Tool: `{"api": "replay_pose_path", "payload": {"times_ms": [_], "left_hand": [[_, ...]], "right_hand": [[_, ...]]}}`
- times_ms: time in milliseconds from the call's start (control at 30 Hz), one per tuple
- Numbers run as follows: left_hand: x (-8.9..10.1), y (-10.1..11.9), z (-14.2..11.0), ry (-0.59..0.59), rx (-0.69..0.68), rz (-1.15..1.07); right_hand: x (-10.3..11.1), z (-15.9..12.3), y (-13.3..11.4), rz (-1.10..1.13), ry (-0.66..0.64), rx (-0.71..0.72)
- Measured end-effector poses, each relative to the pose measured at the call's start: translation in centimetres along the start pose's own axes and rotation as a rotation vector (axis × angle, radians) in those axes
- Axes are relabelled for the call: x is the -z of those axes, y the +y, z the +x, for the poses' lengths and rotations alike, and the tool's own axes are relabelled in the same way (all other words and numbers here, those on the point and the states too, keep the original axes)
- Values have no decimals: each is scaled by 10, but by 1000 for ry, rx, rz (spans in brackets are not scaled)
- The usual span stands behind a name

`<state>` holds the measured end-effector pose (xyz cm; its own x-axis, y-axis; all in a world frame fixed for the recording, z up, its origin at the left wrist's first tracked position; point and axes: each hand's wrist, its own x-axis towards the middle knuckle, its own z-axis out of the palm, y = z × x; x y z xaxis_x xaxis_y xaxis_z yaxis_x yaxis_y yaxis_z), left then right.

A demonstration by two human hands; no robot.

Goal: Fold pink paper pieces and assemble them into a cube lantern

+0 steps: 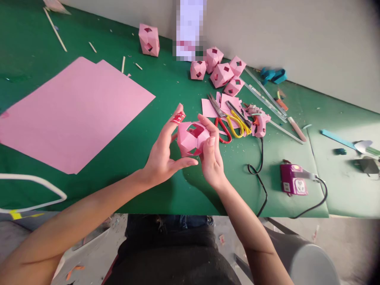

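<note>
A pink folded-paper ball (186, 139) with diamond-shaped openings is held above the green table. My right hand (214, 163) grips its right side, thumb in front and fingers behind. My left hand (162, 155) is beside the ball's left side, with the thumb stretched out below it and a finger wrapped in red patterned material pointing up. Its other fingers are partly hidden behind the ball. Just beyond my right hand lie red-handled scissors (225, 132) and yellow-handled scissors (237, 126), on pink paper scraps (208, 107).
Several similar pink paper balls (222, 74) cluster at the back, and a larger one (149, 40) stands apart. Pink sheets (80, 114) cover the left. At right are a pink glue gun (261, 122), its black cord, and a purple power socket (292, 180). A grey stool (311, 265) stands below.
</note>
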<state>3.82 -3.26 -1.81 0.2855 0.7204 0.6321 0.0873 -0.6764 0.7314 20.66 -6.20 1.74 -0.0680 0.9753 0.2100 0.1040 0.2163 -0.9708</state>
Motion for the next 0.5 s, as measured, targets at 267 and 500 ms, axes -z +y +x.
{"api": "replay_pose_path", "payload": {"times_ms": [267,500], "left_hand": [[-10,-6,-3,41,-37,11],[-9,-1,-2,31,-138,44]], "right_hand": [[-17,-7,-3,264,-121,-149],[-16,-11,6,36,-80,12]]}}
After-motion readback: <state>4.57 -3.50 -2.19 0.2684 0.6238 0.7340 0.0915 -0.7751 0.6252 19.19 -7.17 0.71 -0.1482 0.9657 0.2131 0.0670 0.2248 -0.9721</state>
